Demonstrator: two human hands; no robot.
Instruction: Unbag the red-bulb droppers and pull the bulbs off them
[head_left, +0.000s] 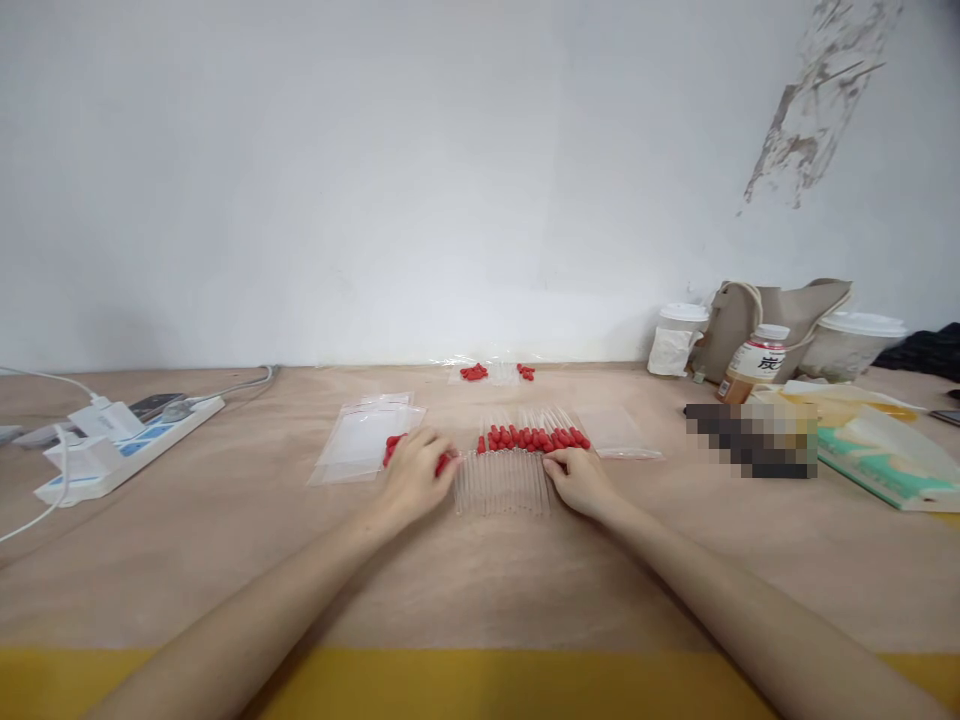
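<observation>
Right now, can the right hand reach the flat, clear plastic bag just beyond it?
Probably yes: nothing seems to stand between the right hand and that flat, clear plastic bag, though the fingers are at a row of thin, clear tubes.

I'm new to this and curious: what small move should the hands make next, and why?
Perhaps the left hand should bring one of the red caps beside it to the row of clear tubes: these look bare, while red-capped tubes lie just behind. The right hand is at the row's right end.
</observation>
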